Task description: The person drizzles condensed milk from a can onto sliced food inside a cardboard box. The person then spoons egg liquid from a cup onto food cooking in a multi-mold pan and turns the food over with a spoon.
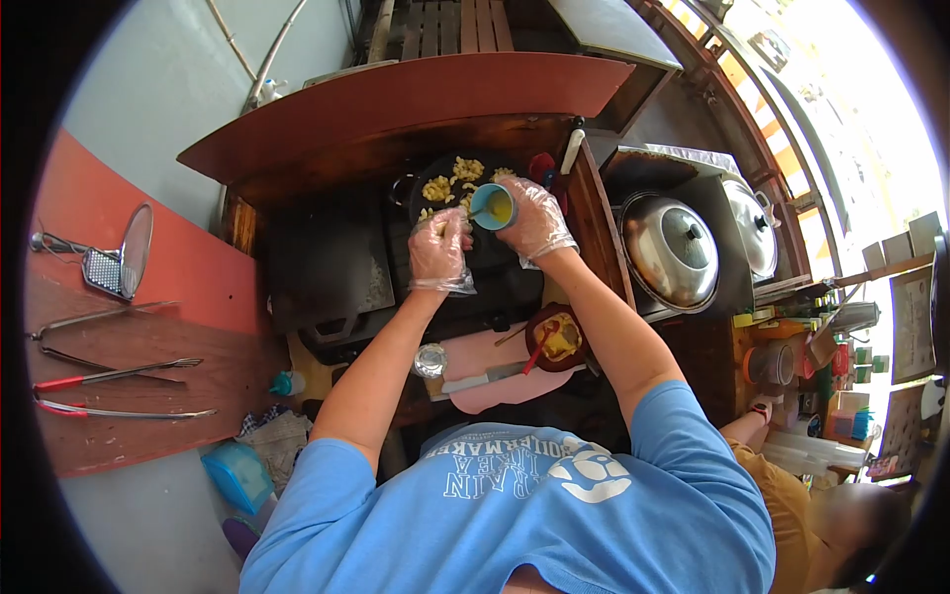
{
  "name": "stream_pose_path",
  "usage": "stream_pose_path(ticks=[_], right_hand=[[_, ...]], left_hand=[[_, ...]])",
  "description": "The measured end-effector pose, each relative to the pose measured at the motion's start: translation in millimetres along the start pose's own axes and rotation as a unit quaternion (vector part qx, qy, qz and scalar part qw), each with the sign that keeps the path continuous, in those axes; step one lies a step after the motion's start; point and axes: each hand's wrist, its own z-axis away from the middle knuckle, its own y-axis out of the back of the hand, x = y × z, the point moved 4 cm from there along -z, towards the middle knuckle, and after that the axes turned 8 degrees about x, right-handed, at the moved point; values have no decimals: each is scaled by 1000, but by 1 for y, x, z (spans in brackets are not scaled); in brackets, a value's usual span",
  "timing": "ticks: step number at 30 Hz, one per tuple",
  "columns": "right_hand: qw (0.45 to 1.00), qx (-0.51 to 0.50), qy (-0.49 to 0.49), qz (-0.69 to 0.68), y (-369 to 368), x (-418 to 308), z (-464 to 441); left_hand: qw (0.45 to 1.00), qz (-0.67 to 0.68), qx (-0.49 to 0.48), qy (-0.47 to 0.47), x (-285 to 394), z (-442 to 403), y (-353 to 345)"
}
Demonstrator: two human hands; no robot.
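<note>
My left hand [439, 245], in a clear plastic glove, is closed over the near left edge of a dark round pan [420, 188]; what its fingers pinch is too small to make out. My right hand [537, 220], also gloved, grips a light blue cup [492, 207] tilted above the pan, with yellow liquid inside. A utensil seems to rest in the cup. Several clumps of yellowish food pieces [436, 189] lie in the pan, some beside the cup.
A reddish bowl [557, 338] with yellow food and a red-handled utensil stands near my body, beside a knife [475, 380] and foil-like round container [429, 360]. Lidded pots [670, 251] stand right. Tongs [119, 373] lie left. Another person [782, 495] is at lower right.
</note>
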Motion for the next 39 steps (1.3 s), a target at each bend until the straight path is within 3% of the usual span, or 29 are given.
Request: stream_pose_path(ticks=[1, 2, 5, 7, 14, 19, 30, 34, 36, 39], right_hand=[[1000, -5, 0, 0, 0, -1, 0], [1000, -5, 0, 0, 0, -2, -1], [1000, 2, 12, 4, 0, -4, -3], [1000, 1, -3, 1, -1, 0, -3], [999, -10, -47, -18, 2, 8, -2], [989, -18, -138, -47, 9, 7, -2], [983, -9, -183, -19, 17, 23, 8], [981, -3, -193, -34, 33, 27, 14], [982, 4, -186, -27, 41, 28, 16], [984, 9, -176, -20, 49, 30, 17]], left_hand=[[993, -70, -8, -96, 7, 2, -2], [993, -71, -8, -96, 8, 3, -3], [999, -23, -12, -22, 3, 2, -5], [985, 101, 31, 133, -6, 1, -5], [964, 164, 45, 202, -10, -4, -1], [966, 165, 48, 192, 2, -10, -2], [970, 162, 62, 167, 11, -43, 13], [982, 137, 59, 114, 5, -53, 21], [996, 7, 66, 53, -2, -56, 23], [997, -64, 43, -20, -19, -54, 18]])
